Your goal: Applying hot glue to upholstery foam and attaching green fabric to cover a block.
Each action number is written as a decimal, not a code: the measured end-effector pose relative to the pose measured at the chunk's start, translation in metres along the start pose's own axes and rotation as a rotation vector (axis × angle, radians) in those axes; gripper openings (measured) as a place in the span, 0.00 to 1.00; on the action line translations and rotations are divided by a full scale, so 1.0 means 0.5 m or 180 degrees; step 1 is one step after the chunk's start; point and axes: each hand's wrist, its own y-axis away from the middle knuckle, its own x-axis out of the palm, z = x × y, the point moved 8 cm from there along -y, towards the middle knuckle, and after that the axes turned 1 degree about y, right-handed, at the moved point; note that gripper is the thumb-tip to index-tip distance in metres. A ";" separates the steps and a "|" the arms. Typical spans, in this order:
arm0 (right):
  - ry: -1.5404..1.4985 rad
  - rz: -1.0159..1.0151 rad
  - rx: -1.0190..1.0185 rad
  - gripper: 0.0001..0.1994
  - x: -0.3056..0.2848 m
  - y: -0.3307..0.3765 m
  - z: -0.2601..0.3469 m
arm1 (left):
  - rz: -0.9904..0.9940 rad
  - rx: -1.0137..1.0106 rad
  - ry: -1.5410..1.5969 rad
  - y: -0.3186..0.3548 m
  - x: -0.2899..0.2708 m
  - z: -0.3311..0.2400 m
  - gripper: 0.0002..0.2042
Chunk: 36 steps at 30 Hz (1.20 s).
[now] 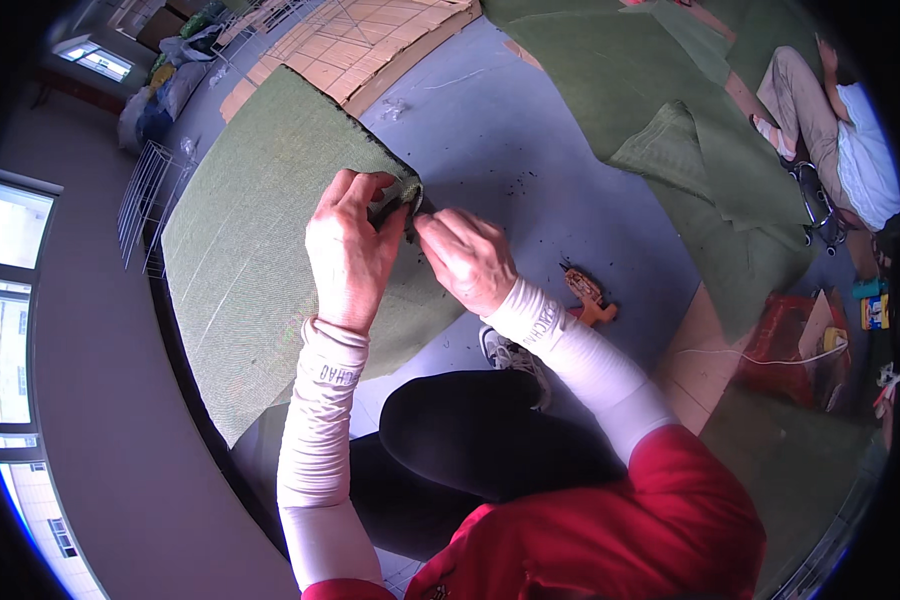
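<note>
A large green mat (pixel 260 210) with a woven-looking surface and a dark, frayed edge stands raised in front of me. My left hand (pixel 346 245) is closed on its near corner, thumb and fingers pinching the folded edge. Right beside it, my right hand (pixel 468 258) has its fingers curled together at the same dark edge. Its fingertips are partly hidden, so I cannot make out what they pinch. An orange-handled tool (pixel 592 297) lies on the floor to the right of my right hand, its kind unclear.
More green matting (pixel 610 90) spreads over the floor at the far right, partly folded. Flattened cardboard (pixel 370 45) lies at the back, a wire rack (pixel 148 200) stands left. At right, another person (pixel 860 150) sits near a red crate (pixel 775 345). Dark scraps dot the grey floor (pixel 530 140).
</note>
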 end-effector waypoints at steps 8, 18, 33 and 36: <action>0.0706 -0.0252 -0.0057 0.07 0.027 0.021 -0.006 | 0.0294 0.0652 -0.0470 0.004 -0.008 -0.066 0.11; -0.0337 0.0032 0.0221 0.17 0.021 0.033 -0.040 | -0.0225 0.0460 -0.2319 0.008 0.030 -0.076 0.14; -0.1735 0.0395 0.0024 0.19 0.052 -0.088 -0.133 | -0.0543 0.0279 -0.1951 0.047 0.013 -0.098 0.21; -0.2040 0.0299 0.0231 0.19 0.041 -0.084 -0.132 | -0.0488 0.1167 -0.1118 0.141 0.030 -0.161 0.19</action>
